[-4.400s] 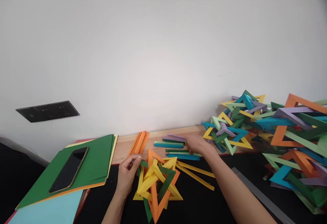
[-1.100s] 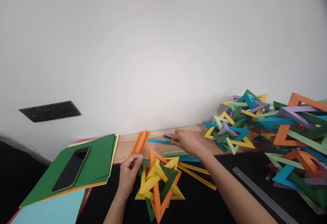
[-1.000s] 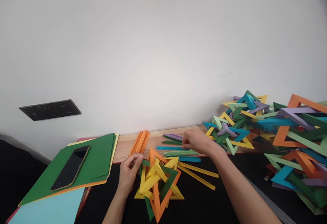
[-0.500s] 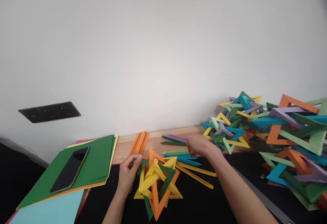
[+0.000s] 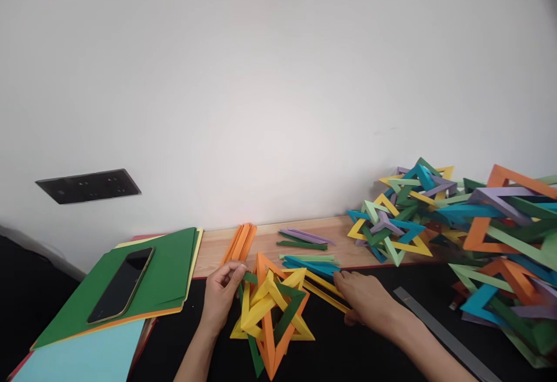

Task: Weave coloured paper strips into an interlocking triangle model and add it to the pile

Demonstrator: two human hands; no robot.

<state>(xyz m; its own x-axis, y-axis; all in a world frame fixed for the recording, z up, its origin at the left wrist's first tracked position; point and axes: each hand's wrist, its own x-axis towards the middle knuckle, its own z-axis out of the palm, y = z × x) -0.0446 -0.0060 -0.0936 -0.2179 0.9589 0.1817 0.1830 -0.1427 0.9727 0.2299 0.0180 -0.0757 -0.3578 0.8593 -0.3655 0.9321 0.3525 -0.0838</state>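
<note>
My left hand (image 5: 221,292) pinches the upper-left green corner of a folded-paper star (image 5: 276,312) made of interlocked yellow, orange and green triangles. The star rests partly on the black surface in front of me. My right hand (image 5: 368,298) lies palm down over two yellow paper strips (image 5: 324,289), its fingers stretched forward and the thumb apart. It covers the strips' near ends. Just beyond its fingertips are blue strips (image 5: 311,266) and light green strips (image 5: 304,258). Purple strips (image 5: 308,235) and dark green strips (image 5: 300,244) lie farther back.
Orange strips (image 5: 239,242) lie beside the star. A phone (image 5: 122,286) sits on stacked coloured paper (image 5: 169,277) at left. Finished paper stars (image 5: 387,228) are piled at right, near a grey ruler-like strip (image 5: 439,330). A wall socket (image 5: 89,186) is at left.
My right hand has moved from above the purple and green strips down toward me, onto the yellow strips. My left hand keeps its pinch on the star.
</note>
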